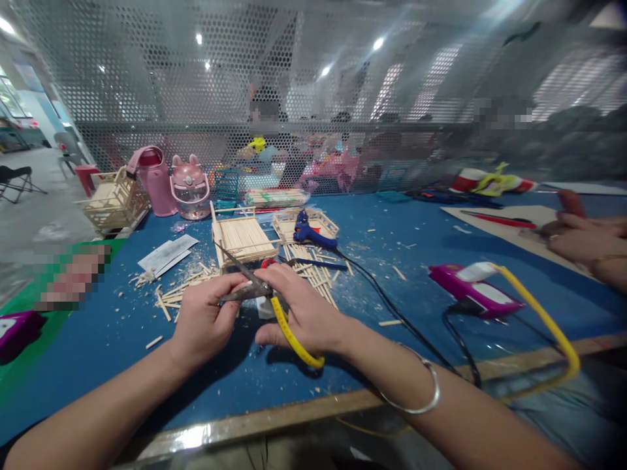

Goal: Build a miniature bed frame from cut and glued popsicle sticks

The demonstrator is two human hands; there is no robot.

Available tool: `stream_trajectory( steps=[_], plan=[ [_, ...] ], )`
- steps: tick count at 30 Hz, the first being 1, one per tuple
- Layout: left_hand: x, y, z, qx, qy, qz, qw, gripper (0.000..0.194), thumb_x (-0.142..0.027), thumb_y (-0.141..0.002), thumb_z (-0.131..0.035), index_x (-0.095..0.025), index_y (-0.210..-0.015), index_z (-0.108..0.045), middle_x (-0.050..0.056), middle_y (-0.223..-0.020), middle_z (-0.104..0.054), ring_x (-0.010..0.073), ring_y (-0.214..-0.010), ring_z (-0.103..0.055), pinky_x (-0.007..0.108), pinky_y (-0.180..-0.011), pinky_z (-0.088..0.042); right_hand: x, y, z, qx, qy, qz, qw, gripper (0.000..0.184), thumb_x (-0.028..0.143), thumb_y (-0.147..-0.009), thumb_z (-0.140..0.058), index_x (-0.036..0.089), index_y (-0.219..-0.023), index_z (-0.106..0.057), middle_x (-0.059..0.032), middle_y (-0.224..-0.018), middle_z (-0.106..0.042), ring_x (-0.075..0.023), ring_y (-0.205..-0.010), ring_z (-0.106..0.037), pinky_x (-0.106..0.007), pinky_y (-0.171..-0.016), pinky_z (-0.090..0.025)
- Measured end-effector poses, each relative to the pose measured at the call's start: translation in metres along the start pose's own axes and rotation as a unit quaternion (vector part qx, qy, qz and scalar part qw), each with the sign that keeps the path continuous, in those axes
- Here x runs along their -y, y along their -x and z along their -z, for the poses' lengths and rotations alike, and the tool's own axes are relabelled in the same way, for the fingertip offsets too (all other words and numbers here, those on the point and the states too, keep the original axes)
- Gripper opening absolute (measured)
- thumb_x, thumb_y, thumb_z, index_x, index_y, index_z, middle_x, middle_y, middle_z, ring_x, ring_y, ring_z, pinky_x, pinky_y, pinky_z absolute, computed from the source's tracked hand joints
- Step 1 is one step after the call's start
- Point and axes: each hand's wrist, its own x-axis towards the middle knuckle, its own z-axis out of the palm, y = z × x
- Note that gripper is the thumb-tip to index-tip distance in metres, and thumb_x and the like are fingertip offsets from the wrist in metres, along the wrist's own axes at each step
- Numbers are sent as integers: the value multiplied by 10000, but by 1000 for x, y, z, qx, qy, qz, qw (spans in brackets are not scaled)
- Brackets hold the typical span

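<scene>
My right hand (304, 307) is closed around a pair of scissors (249, 285) with yellow handles, its blades spread apart and pointing left. My left hand (208, 313) is closed at the blades, its thumb and fingers pinched together; what they hold is hidden. Behind the hands stands a small model bed of wooden sticks (245, 235). Loose wooden sticks (183, 292) and shavings lie around it. A blue glue gun (311, 234) rests on a second stick frame (281, 225). A blue-handled tool (318, 264) lies just beyond my right hand.
A purple box (473, 290) with a yellow cable sits at right, and black cables run to the front edge. Another person's hand (578, 228) is at far right. A pink bottle (157, 183) and pink cup (190, 189) stand before the perforated metal screen (220, 85).
</scene>
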Motion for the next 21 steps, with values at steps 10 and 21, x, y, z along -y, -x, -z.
stream_trajectory(
  steps=[10, 21],
  plan=[
    [3, 3, 2, -31, -76, -83, 993, 244, -71, -747, -464, -169, -878, -645, 46, -781, -718, 154, -694, -655, 233, -641, -491, 3, 0, -1, -24, 3, 7, 1000, 676, 681, -662, -563, 165, -1097, -530, -92, -959, -545, -224, -880, -495, -376, -800, -425],
    [0, 1, 1, -74, -73, -118, 987, 183, -138, -810, -480, -162, -849, -658, 45, -754, -725, 140, -652, -665, 223, -592, -509, 0, 1, -5, -56, 12, 41, 998, 630, 662, -706, -530, 133, -1047, -547, -96, -918, -601, -195, -817, -526, -333, -733, -445]
  ],
)
